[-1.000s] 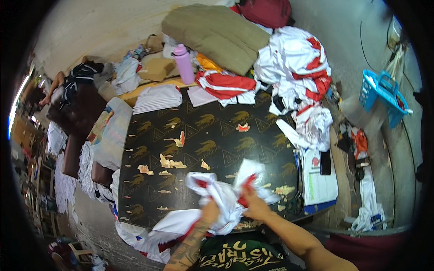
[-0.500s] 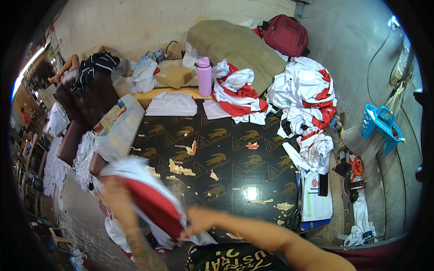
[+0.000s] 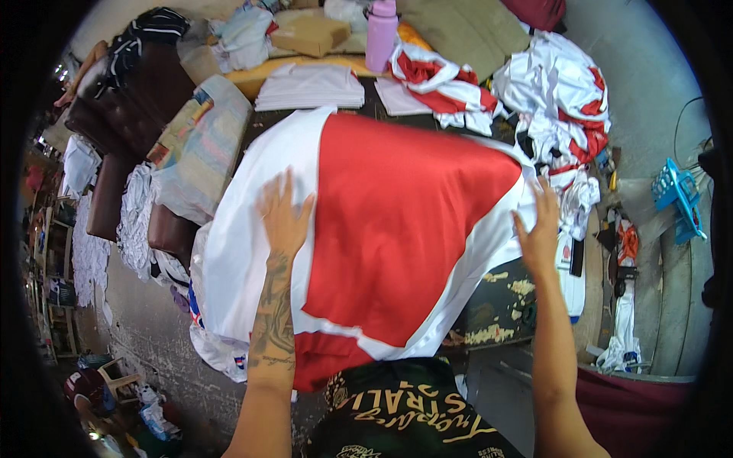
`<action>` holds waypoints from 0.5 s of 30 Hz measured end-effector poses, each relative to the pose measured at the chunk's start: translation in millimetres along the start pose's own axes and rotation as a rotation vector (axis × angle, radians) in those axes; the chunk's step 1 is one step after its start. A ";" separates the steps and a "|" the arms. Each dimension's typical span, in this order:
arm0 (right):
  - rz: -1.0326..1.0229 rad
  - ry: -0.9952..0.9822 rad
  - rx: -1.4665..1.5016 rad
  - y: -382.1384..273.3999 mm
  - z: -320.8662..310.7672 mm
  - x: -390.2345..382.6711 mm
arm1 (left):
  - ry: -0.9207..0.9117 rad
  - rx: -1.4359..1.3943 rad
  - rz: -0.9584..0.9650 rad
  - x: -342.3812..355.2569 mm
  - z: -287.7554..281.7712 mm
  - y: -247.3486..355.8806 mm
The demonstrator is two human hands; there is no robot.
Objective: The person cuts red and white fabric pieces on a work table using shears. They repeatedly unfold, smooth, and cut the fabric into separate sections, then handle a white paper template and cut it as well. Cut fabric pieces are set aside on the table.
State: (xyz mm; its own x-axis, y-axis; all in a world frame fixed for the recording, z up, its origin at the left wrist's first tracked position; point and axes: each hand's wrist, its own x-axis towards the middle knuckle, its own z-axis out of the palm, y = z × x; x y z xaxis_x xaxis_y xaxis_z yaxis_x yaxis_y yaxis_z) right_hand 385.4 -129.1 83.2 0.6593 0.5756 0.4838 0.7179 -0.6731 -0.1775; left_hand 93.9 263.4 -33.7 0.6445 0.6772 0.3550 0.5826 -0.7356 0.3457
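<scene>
Through the head view I have the red-and-white cloth (image 3: 397, 221) spread wide over the bench (image 3: 498, 305), its near part dropping toward the wearer's dark shirt (image 3: 405, 416). The left hand (image 3: 284, 220) is slightly blurred, its fingers fanned apart over the white panel left of the red; they grip nothing that I can see. The right hand (image 3: 540, 227) is at the white right margin, fingers loosely open with the thumb well away from them. Whether its fingertips press on the cloth, I can't tell.

I judge this fabric light and very limp: it sags in soft ripples and won't hold a shape or push back. The sheen on the red makes me expect a slick face, one that slides under a flat palm and slips from a loose pinch. It doesn't look fragile, so I'd pinch firmly, thumb against fingers, at the white borders or outer corners, and keep both sides evenly taut.
</scene>
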 end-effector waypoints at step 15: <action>0.033 -0.908 -0.123 19.8 135.2 -57.9 | -0.275 0.213 -0.436 92.4 132.3 -139.4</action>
State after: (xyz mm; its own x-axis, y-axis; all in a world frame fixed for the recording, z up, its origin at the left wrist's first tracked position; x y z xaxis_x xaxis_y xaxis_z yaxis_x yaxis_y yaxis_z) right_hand 391.6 -112.9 -64.2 0.6387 0.6640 -0.3889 0.7010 -0.7104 -0.0616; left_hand 137.8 426.4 -164.0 0.4101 0.9115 -0.0310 0.8931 -0.3944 0.2163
